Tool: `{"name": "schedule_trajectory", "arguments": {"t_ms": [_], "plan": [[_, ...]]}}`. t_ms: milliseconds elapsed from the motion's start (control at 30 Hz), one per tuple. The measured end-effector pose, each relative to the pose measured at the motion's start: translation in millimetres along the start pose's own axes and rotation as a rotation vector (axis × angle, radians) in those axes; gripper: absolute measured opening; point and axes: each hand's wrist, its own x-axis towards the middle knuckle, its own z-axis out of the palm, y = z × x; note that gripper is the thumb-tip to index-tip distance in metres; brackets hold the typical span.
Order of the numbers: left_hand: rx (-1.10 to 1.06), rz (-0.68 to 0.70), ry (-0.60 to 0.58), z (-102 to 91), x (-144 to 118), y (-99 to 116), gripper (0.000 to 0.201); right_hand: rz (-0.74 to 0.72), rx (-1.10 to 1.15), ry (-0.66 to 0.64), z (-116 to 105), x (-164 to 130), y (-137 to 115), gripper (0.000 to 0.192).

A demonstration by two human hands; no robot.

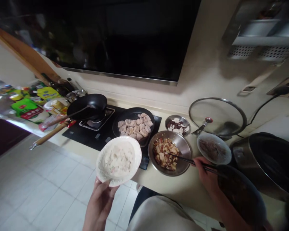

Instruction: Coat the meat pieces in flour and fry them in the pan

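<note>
My left hand (103,195) is closed on the near rim of a white bowl (118,160), which it holds up in front of the stove. Pale powder with small clumps coats the bowl's inside. My right hand (204,171) grips a pair of dark chopsticks (183,158). Their tips reach into a steel bowl (184,144) of brown, sauced meat pieces (166,154). Behind the white bowl, powder-coated chunks (136,125) lie close together in a flat black pan (119,117) on the cooktop.
A black wok (91,104) sits on the left burner, its wooden handle jutting over the counter edge. Right of the steel bowl are a smaller meat bowl (214,149), a glass lid (219,115) and a large pot (262,160). Seasoning packets (30,109) crowd the left counter.
</note>
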Motion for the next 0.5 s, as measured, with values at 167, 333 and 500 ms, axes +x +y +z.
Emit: {"name": "schedule_trajectory", "arguments": {"t_ms": [167,333,500], "plan": [[-0.03,-0.022,0.072,-13.8,-26.2,-19.4,0.051,-0.004,0.029,-0.13,17.2,1.6,13.8,0.025],[-0.027,-0.023,0.124,-25.2,-47.3,-37.0,0.049,-0.051,0.103,-0.196,34.7,0.5,6.1,0.025],[-0.042,-0.054,0.136,-25.4,-58.3,-44.3,0.055,0.079,0.222,-0.102,34.1,4.7,6.8,0.029]]}}
